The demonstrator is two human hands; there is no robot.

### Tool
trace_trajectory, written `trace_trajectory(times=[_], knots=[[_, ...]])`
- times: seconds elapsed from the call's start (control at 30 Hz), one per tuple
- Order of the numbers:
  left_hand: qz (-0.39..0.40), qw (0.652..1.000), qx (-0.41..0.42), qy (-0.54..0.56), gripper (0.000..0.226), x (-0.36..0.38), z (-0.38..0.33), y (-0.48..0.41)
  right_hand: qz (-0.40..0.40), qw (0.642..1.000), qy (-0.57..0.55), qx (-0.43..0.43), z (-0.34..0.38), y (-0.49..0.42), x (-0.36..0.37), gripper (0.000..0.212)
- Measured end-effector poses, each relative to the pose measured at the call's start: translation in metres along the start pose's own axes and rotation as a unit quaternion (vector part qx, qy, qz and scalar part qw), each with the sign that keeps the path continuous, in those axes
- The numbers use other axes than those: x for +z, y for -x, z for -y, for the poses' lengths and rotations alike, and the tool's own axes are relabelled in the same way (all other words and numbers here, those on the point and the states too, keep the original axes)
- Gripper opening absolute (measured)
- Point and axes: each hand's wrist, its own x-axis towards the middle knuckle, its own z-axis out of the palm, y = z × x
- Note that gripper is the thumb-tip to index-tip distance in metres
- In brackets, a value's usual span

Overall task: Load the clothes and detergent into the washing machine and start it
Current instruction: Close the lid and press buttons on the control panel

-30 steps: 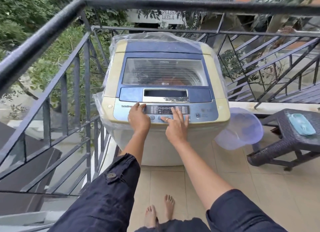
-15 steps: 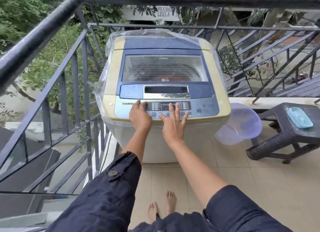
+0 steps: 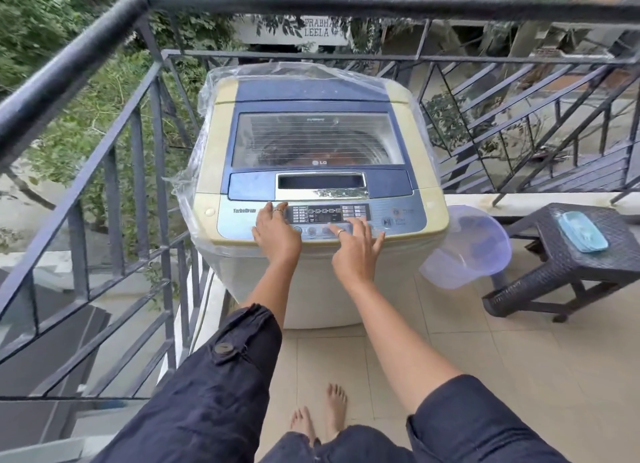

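Note:
A cream and blue top-loading washing machine (image 3: 429, 206) stands in the balcony corner, wrapped partly in clear plastic. Its glass lid (image 3: 317, 139) is closed, and dark and orange clothes show dimly through it. My left hand (image 3: 275, 232) rests flat on the left part of the control panel (image 3: 398, 217), fingers beside the display. My right hand (image 3: 355, 248) is spread over the row of round buttons below the display, fingertips touching them. Neither hand holds anything. No detergent container is in view.
A black metal railing (image 3: 104, 40) closes the balcony on the left and behind the machine. A translucent lilac tub (image 3: 467, 244) leans against the machine's right side. A dark wicker stool (image 3: 568, 265) at the right carries a pale blue lid (image 3: 583, 230). My bare feet stand on beige tiles.
My right hand has slid a little to the right along the button row with its fingers spreading. My left hand stays on the panel. The camera has shifted slightly.

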Motion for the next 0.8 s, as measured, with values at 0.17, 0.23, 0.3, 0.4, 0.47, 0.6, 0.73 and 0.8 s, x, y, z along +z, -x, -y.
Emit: trace_trajectory(times=[0.17,0.23,0.3,0.4,0.47,0.6,0.73,0.8], knots=[[-0.006,1.000,0.011,0.015,0.047,0.007,-0.010,0.004,-0.068,0.995,-0.023,0.069,-0.027,-0.008,-0.008,0.054],[-0.007,1.000,0.015,0.017,0.050,0.010,-0.014,0.006,-0.081,0.992,-0.029,0.095,-0.037,-0.009,-0.011,0.053],[-0.005,0.999,0.020,0.025,0.050,0.014,-0.018,0.007,-0.090,0.988,-0.035,0.120,-0.048,-0.010,-0.014,0.051],[-0.008,0.999,0.022,0.025,0.049,0.017,-0.021,0.006,-0.108,0.981,-0.044,0.157,-0.062,-0.012,-0.019,0.051],[-0.014,1.000,0.021,0.018,0.048,0.017,-0.022,0.007,-0.119,0.977,-0.046,0.169,-0.068,-0.013,-0.022,0.051],[-0.021,1.000,0.021,0.002,0.048,0.016,-0.023,0.010,-0.112,0.978,-0.047,0.169,-0.071,-0.017,-0.024,0.053],[-0.023,1.000,0.014,-0.007,0.052,0.012,-0.022,0.011,-0.097,0.982,-0.032,0.157,-0.072,-0.022,-0.024,0.058],[-0.024,1.000,0.011,-0.006,0.053,0.011,-0.021,0.011,-0.094,0.983,-0.032,0.154,-0.070,-0.023,-0.024,0.058]])
